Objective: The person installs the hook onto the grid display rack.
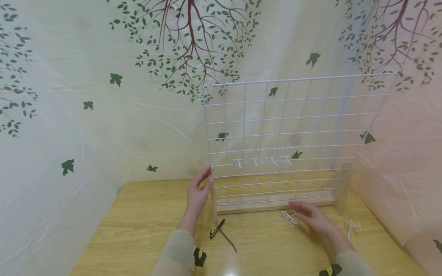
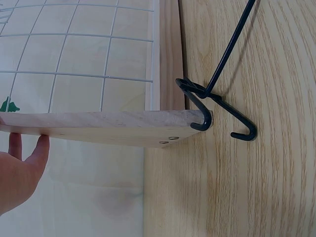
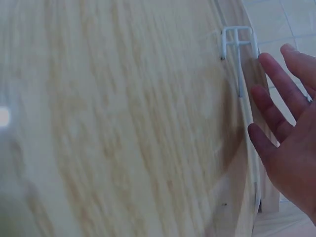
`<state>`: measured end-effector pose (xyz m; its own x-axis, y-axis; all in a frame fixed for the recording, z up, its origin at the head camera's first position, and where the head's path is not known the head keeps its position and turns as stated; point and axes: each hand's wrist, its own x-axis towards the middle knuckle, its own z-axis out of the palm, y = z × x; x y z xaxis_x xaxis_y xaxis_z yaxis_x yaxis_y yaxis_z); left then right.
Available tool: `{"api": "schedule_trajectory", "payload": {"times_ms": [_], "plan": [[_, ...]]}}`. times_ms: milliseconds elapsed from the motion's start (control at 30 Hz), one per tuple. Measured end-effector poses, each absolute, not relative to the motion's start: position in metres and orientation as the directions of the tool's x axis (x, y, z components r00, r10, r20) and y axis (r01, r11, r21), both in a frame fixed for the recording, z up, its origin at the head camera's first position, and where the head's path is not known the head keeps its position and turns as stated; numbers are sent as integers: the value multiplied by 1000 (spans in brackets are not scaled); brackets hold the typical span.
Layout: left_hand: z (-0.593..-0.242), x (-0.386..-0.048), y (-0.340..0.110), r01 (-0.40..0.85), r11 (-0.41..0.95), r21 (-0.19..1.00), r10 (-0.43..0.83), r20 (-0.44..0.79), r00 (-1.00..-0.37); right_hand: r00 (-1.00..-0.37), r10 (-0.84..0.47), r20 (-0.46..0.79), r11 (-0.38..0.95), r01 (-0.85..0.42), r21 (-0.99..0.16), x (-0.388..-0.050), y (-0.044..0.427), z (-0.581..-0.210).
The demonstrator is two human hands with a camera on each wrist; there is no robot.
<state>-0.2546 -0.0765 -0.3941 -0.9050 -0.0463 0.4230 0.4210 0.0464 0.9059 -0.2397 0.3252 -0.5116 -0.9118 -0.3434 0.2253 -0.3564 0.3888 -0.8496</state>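
A white wire grid rack (image 1: 264, 115) stands upright in a wooden base (image 1: 276, 205). My left hand (image 1: 198, 196) holds the rack's left wooden side post (image 2: 118, 120) near its upper end, fingertips against the wood. My right hand (image 1: 312, 217) hovers with fingers extended beside a white wire hook (image 1: 288, 219) lying before the base. In the right wrist view the white hook (image 3: 238, 47) lies just beyond the fingertips, apart from them. Several white hooks (image 1: 271, 161) hang in a row on the grid.
A black wire hook (image 2: 222, 98) with two curled ends lies by the left post's foot. Another white hook (image 1: 350, 227) lies right of my right hand on the wood-grain table (image 1: 138, 230). Behind the rack hangs a pale sheet (image 1: 155, 130) printed with trees and leaves.
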Motion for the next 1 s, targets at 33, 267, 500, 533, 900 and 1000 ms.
{"api": "schedule_trajectory", "payload": {"times_ms": [33, 267, 500, 533, 900, 1000], "plan": [[-394, -255, -77, 422, 44, 905, -46, 424, -904, -902, -357, 243, 386, -380, -841, -240, 326, -513], [-395, -257, -77, 420, 38, 907, -42, 421, -906, -849, -422, 317, 327, -469, -820, -244, 330, -520], [-395, -259, -78, 414, 35, 909, -43, 415, -909, -910, -366, 192, 258, -298, -919, -242, 331, -525], [-395, -258, -78, 416, 39, 909, -42, 417, -908, -917, -358, 175, 260, -278, -925, -242, 331, -526], [-411, -272, -79, 418, 41, 908, -53, 419, -906, -919, -335, 208, 357, -328, -875, -239, 332, -530], [-420, -279, -80, 415, 35, 909, -61, 416, -907, -892, -356, 279, 396, -414, -820, -240, 332, -532]]}}
